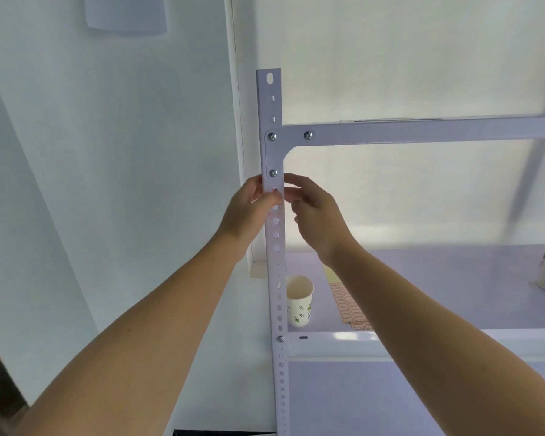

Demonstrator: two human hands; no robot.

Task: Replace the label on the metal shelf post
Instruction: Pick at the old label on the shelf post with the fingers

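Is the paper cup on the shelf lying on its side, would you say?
No, the paper cup stands upright with its open mouth facing up, on the shelf right beside the post.

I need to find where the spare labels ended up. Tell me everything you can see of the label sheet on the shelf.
The label sheet lies flat on the white shelf, just right of the paper cup and apart from it. It looks like thin paper carrying rows of small white rectangular labels with reddish-orange borders. The right forearm hides its right part, so its full extent cannot be told. Its near edge lies close to the shelf's front edge. Neither hand touches it.
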